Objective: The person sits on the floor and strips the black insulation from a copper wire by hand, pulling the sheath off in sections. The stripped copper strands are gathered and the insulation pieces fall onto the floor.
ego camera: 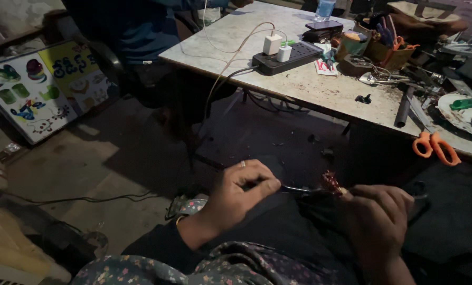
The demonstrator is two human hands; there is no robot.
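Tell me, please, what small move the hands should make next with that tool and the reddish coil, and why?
Probably steady the coil first: the left hand grips a thin metal tool whose tip meets the reddish wire coil, pinched at the right hand fingertips over the lap. The light is dim, so the exact contact is hard to judge.

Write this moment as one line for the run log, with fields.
left hand: grips thin metal tool | right hand: holds reddish coil piece | tool tip at coil | orange scissors on table
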